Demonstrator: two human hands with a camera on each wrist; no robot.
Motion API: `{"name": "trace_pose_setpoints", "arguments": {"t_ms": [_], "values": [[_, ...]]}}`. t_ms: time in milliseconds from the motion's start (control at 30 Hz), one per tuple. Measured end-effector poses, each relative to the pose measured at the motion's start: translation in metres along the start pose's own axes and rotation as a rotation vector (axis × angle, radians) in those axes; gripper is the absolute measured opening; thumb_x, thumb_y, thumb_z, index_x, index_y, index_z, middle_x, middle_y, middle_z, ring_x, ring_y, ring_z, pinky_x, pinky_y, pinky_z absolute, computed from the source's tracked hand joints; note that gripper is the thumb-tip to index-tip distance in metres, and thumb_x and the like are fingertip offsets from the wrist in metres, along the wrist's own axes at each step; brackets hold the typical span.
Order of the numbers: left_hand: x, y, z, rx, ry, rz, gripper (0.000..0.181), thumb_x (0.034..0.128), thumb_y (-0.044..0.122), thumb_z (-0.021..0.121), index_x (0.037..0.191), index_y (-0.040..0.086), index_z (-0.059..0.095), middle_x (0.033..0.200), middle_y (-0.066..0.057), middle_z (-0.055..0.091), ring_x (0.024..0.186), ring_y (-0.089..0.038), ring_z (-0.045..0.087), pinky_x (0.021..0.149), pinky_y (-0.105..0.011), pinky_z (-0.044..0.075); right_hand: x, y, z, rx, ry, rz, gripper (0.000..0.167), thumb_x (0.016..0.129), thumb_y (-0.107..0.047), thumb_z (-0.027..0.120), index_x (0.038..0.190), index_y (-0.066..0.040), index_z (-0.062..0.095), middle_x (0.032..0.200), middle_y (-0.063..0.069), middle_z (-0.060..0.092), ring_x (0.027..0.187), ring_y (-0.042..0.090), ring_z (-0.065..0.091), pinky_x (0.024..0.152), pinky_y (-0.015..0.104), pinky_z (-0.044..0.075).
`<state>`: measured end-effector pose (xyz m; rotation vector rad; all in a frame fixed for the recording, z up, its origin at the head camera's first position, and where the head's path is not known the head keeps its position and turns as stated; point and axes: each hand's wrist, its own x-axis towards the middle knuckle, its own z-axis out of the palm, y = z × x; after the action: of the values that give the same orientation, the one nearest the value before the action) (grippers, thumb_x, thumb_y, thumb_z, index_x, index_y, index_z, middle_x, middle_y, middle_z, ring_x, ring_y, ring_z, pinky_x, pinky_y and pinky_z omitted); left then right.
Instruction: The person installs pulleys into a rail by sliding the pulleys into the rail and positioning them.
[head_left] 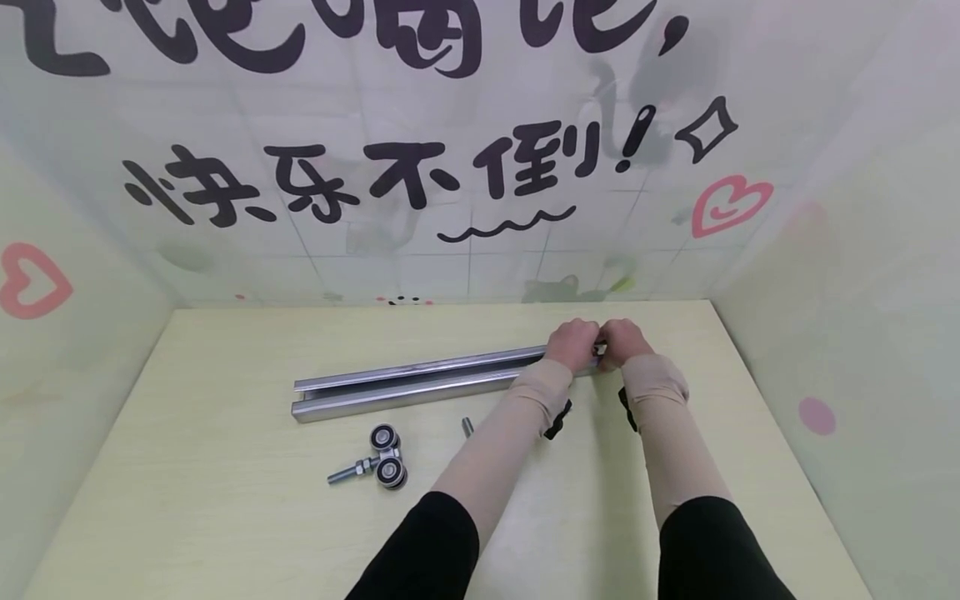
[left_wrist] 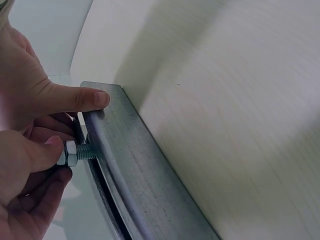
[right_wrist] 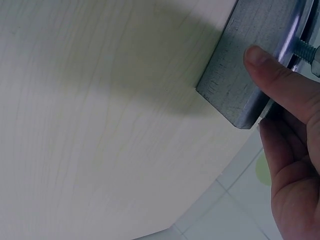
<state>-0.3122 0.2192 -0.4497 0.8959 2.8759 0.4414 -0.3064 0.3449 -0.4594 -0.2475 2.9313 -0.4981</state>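
Observation:
A long metal C-channel rail [head_left: 405, 388] lies slanted on the table, its slot facing up. Both hands are at its right end. There my left hand [head_left: 573, 343] pinches the nut on a threaded bolt [left_wrist: 86, 151] that sticks out of the slot; whatever the bolt joins inside the channel is hidden. My right hand [head_left: 625, 340] grips the rail's end, its thumb [right_wrist: 272, 75] against the side wall. In front of the rail lies a roller trolley [head_left: 388, 457] with two wheels and a threaded stem.
A threaded stem [head_left: 468, 427] shows beside the left forearm, which hides the rest of it. The pale wooden table [head_left: 187, 467] meets printed walls [head_left: 420, 267] at the back and sides.

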Motion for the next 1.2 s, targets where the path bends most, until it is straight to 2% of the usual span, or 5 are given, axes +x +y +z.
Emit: {"name": "trace_pose_setpoints", "arguments": {"t_ms": [300, 567, 767, 1000, 1200], "values": [[-0.002, 0.000, -0.001, 0.030, -0.017, -0.007, 0.009, 0.0850, 0.010, 0.059, 0.091, 0.012, 0.066, 0.089, -0.003, 0.065, 0.079, -0.016, 0.061, 0.061, -0.026, 0.051, 0.002, 0.001, 0.001, -0.031, 0.028, -0.046, 0.035, 0.052, 0.005, 0.075, 0.086, 0.001, 0.071, 0.086, 0.013, 0.069, 0.081, 0.030, 0.061, 0.077, 0.040, 0.049], [-0.007, -0.003, -0.005, 0.046, -0.017, -0.021, 0.013, 0.0823, 0.007, 0.061, 0.093, 0.013, 0.067, 0.090, -0.003, 0.066, 0.080, -0.015, 0.061, 0.064, -0.026, 0.051, 0.000, 0.001, 0.001, -0.065, 0.041, -0.093, 0.038, 0.050, 0.005, 0.076, 0.087, -0.002, 0.072, 0.083, 0.013, 0.068, 0.075, 0.030, 0.061, 0.073, 0.042, 0.049], [-0.011, -0.005, -0.007, 0.029, -0.010, -0.031, 0.013, 0.0832, 0.008, 0.061, 0.094, 0.013, 0.067, 0.090, -0.004, 0.065, 0.079, -0.017, 0.061, 0.063, -0.027, 0.051, -0.001, -0.001, 0.000, -0.046, 0.017, -0.036, 0.041, 0.052, 0.007, 0.074, 0.092, -0.001, 0.071, 0.091, 0.016, 0.068, 0.083, 0.033, 0.061, 0.077, 0.043, 0.048], [-0.016, -0.013, -0.008, 0.062, -0.016, -0.036, 0.010, 0.0846, 0.010, 0.060, 0.094, 0.011, 0.065, 0.089, -0.004, 0.065, 0.079, -0.018, 0.062, 0.062, -0.028, 0.052, 0.000, -0.005, -0.003, -0.057, -0.033, 0.021, 0.051, 0.053, 0.006, 0.075, 0.103, 0.002, 0.066, 0.107, 0.021, 0.063, 0.100, 0.039, 0.056, 0.086, 0.044, 0.046], [-0.022, -0.018, -0.011, 0.075, -0.011, -0.041, 0.011, 0.0837, 0.010, 0.061, 0.093, 0.012, 0.066, 0.089, -0.004, 0.065, 0.079, -0.018, 0.062, 0.062, -0.028, 0.052, 0.002, -0.004, 0.000, -0.072, -0.024, 0.019, 0.052, 0.053, 0.003, 0.077, 0.103, 0.002, 0.066, 0.109, 0.021, 0.062, 0.101, 0.040, 0.056, 0.088, 0.045, 0.045]]}}
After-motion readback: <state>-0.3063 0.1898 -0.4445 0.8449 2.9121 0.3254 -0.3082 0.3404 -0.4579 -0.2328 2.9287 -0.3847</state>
